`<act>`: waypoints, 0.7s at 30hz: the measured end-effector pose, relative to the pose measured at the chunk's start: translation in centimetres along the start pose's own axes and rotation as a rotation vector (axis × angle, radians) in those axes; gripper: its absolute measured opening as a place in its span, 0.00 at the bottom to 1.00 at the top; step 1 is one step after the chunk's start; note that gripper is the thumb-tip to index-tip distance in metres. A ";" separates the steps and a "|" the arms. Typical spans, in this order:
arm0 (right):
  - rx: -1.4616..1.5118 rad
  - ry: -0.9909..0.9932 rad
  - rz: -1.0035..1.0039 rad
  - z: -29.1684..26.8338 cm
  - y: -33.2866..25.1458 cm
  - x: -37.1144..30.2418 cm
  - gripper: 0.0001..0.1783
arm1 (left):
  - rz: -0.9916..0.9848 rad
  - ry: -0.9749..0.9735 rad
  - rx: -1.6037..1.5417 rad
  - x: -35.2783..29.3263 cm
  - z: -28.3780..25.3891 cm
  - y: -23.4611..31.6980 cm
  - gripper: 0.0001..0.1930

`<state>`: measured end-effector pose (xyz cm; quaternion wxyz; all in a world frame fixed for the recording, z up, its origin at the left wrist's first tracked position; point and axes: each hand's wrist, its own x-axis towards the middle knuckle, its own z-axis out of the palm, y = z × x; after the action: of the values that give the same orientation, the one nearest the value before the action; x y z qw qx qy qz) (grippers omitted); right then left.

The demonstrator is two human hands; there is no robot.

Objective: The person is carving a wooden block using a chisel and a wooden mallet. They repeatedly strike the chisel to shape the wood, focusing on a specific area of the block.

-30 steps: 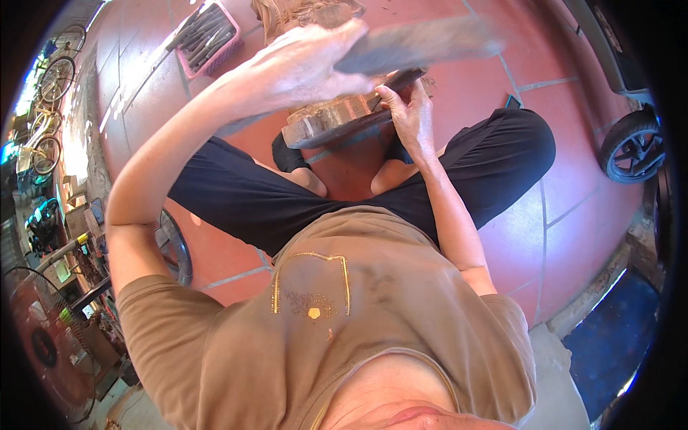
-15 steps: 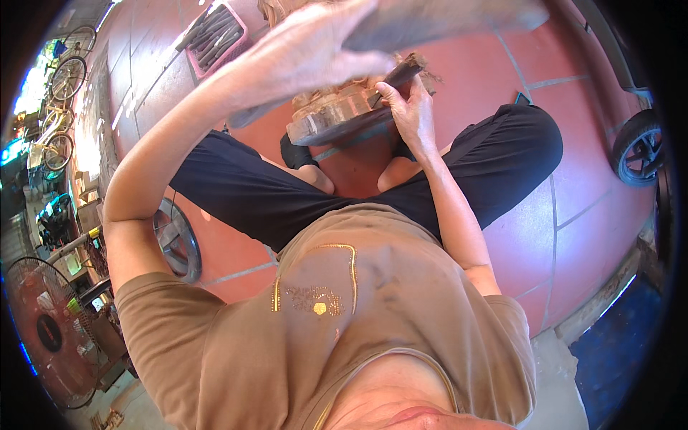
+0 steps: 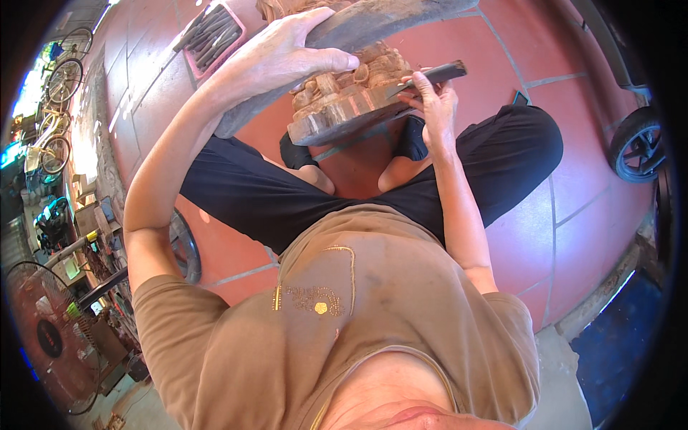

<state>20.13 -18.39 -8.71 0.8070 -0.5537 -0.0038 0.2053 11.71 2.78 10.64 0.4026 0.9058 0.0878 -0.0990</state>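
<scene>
My left hand (image 3: 283,61) grips a long, grey, worn wooden bar (image 3: 390,21), its thumb laid along the near side; the bar runs from beside my wrist toward the upper right. In my right hand (image 3: 436,107) is a dark chisel (image 3: 448,71), pinched between thumb and fingers, its thin end pointing left to the carving's right edge. I cannot tell whether the tip touches the wood. The brown wood carving (image 3: 337,111), with rounded shapes in relief on a thick base, sits on the floor by my feet, partly hidden by the bar.
A pink basket (image 3: 242,36) of dark chisel-like tools stands on the red tile floor (image 3: 588,236) at upper left. Black wheels stand on the right (image 3: 636,147) and beside my left leg (image 3: 185,247). A fan (image 3: 50,337) and several bicycles (image 3: 63,89) are at far left.
The wooden bar has shifted left and slightly down with my left hand. My right hand has moved right, turning the chisel so its thick end now points right.
</scene>
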 end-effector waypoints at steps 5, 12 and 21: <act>-0.146 -0.115 -0.058 1.0 0.8 -0.7 0.13 | 0.125 0.013 0.078 1.0 0.0 -1.9 0.38; -0.192 -0.101 -0.055 0.5 1.5 -1.2 0.14 | 0.192 -0.027 0.068 0.8 0.6 -2.1 0.39; -0.222 -0.103 -0.151 0.5 2.0 -1.4 0.15 | 0.328 0.051 0.135 1.6 1.5 -1.4 0.33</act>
<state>18.05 -17.83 -9.99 0.7526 -0.6265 -0.1099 0.1704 12.75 2.65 8.27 0.3492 0.9351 -0.0578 -0.0148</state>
